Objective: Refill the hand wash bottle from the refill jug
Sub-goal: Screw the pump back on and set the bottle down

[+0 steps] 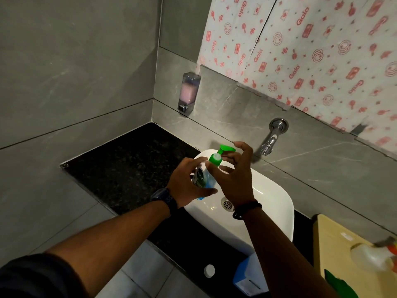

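A clear hand wash bottle [204, 179] with a blue-green label and a green pump top [219, 157] is held tilted over the white basin [270, 203]. My left hand [189, 181] grips the bottle's body. My right hand [238, 168] has its fingers at the green pump collar. A white jug [247, 276] with a blue label stands on the floor below the counter, and a white cap [209, 271] lies on the counter's front edge.
A black granite counter [129, 168] surrounds the basin. A chrome tap [270, 140] juts from the tiled wall. A wall soap dispenser [189, 93] hangs at the corner. A yellow board [343, 254] with a spray bottle [373, 254] lies at right.
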A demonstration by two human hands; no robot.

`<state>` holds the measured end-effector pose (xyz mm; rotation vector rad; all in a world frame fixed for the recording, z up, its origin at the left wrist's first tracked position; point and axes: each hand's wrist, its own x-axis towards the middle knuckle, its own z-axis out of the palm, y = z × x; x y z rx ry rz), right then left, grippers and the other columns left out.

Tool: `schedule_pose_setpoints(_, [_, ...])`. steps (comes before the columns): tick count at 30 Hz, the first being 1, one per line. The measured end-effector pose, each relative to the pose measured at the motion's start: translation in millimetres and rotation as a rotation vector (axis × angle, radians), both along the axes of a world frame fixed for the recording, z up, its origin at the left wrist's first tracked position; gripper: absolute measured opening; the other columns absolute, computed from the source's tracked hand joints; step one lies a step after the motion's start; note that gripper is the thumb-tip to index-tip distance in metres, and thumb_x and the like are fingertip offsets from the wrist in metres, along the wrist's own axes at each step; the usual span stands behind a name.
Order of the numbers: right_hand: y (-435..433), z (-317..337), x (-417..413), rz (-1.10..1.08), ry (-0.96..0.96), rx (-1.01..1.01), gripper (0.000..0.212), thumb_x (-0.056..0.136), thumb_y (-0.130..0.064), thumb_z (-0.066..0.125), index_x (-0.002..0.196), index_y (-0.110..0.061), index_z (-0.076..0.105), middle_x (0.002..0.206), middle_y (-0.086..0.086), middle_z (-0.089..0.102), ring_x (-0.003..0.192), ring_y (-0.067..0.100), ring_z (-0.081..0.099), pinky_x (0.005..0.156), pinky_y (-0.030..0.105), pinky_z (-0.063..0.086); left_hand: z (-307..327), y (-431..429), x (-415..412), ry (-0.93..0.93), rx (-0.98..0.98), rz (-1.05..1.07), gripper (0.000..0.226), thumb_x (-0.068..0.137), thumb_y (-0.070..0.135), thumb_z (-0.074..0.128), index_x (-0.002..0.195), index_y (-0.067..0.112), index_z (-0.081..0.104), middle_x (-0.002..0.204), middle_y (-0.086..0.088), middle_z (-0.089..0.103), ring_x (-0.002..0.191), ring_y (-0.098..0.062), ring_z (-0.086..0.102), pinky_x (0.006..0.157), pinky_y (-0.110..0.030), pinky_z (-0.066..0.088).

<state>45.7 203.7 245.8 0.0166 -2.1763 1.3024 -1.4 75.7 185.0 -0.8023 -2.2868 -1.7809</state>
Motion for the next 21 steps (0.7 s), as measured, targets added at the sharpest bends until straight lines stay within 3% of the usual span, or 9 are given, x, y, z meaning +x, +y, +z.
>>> schedule_pose_setpoints(3, [2.3, -0.8, -1.5, -0.014, 0.033, 0.010, 0.069, 0.070, -0.006, 0.077, 0.122, -0.015, 0.032, 0.087, -0.007, 0.062, 0.080, 0.002, 0.064, 0.073, 0.019, 0.055, 2.3, -0.2, 1.0, 0.002, 0.000, 0.009, 0.082, 0.050, 0.037, 0.089, 0.121, 0.017, 0.054, 0.111, -0.005, 0.055, 0.096, -0.017, 0.059, 0.073, -0.028, 0.057])
schedule_pose_setpoints(9, [-2.3, 2.9, -0.2, -0.077, 0.024, 0.016, 0.080, 0.062, -0.021, 0.085, 0.122, -0.018, 0.031, 0.085, -0.004, 0.060, 0.080, 0.000, 0.061, 0.073, 0.016, 0.053, 2.5, -0.5, 3.1, 0.042, -0.004, 0.006, 0.078, 0.050, 0.037, 0.089, 0.118, 0.022, 0.055, 0.109, -0.002, 0.056, 0.096, -0.015, 0.059, 0.072, -0.025, 0.056])
schedule_pose_setpoints(13, [-2.0, 3.2, 3.1, -0.003, 0.008, -0.017, 0.075, 0.070, -0.007, 0.077, 0.127, -0.016, 0.028, 0.095, 0.005, 0.063, 0.089, 0.012, 0.064, 0.082, 0.032, 0.056, 2.7, -0.5, 2.6, 0.034, -0.009, 0.014, 0.080, 0.050, 0.037, 0.089, 0.120, 0.019, 0.055, 0.111, -0.003, 0.056, 0.096, -0.015, 0.059, 0.071, -0.020, 0.055])
schedule_pose_setpoints(16, [-2.9, 4.4, 1.0, -0.116, 0.059, 0.063, 0.075, 0.066, -0.014, 0.082, 0.123, -0.014, 0.032, 0.080, 0.001, 0.059, 0.075, 0.008, 0.061, 0.074, 0.025, 0.055, 3.4, 0.3, 4.7, 0.055, 0.004, 0.010, 0.077, 0.049, 0.036, 0.090, 0.117, 0.022, 0.056, 0.107, -0.002, 0.056, 0.093, -0.016, 0.060, 0.070, -0.023, 0.056])
schedule_pose_setpoints(21, [-1.2, 7.3, 3.7, -0.058, 0.056, 0.079, 0.077, 0.067, -0.006, 0.079, 0.127, -0.011, 0.030, 0.081, -0.006, 0.057, 0.079, 0.004, 0.061, 0.076, 0.020, 0.054, 4.9, 1.1, 6.6, 0.066, 0.014, 0.010, 0.077, 0.050, 0.036, 0.089, 0.118, 0.020, 0.056, 0.108, -0.002, 0.056, 0.094, -0.015, 0.059, 0.069, -0.017, 0.055])
